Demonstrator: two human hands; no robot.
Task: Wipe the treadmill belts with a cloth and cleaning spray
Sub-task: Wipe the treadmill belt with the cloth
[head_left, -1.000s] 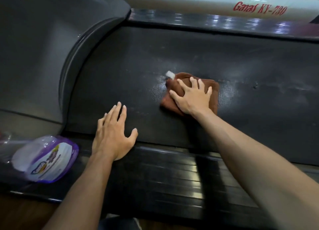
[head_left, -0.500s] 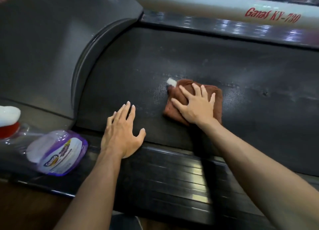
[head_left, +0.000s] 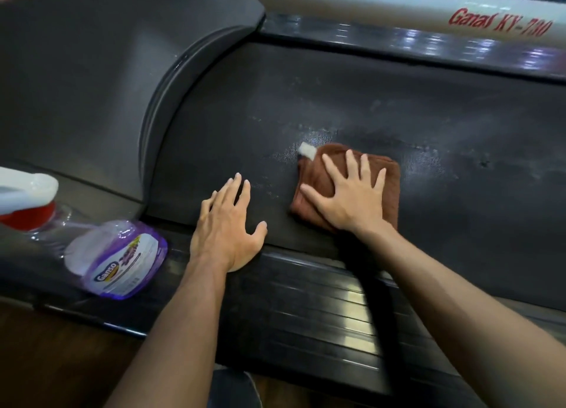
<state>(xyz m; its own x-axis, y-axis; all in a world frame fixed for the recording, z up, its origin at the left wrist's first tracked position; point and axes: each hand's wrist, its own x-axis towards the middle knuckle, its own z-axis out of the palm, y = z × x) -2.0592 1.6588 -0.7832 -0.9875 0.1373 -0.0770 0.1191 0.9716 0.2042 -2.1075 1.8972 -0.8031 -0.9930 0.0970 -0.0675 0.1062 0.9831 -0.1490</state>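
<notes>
A folded brown cloth [head_left: 384,178] with a white tag lies on the black treadmill belt [head_left: 337,107]. My right hand [head_left: 347,196] presses flat on the cloth with its fingers spread. To its left, my left hand [head_left: 228,224] rests flat on the belt's near edge, fingers straight, holding nothing. A clear spray bottle [head_left: 116,259] of purple cleaner with a white and red trigger head lies on its side on the near side rail, left of my left hand. A damp sheen shows on the belt just beyond the cloth.
The grey motor cover [head_left: 92,80] curves up at the left end of the belt. A ribbed black side rail [head_left: 321,309] runs along the near edge. The far rail carries a white frame bar [head_left: 398,6] with red lettering. Brown floor shows at the bottom left.
My right hand has drawn the cloth slightly nearer along the belt. The view has shifted, bringing the bottle's trigger head into sight. My left hand stays planted.
</notes>
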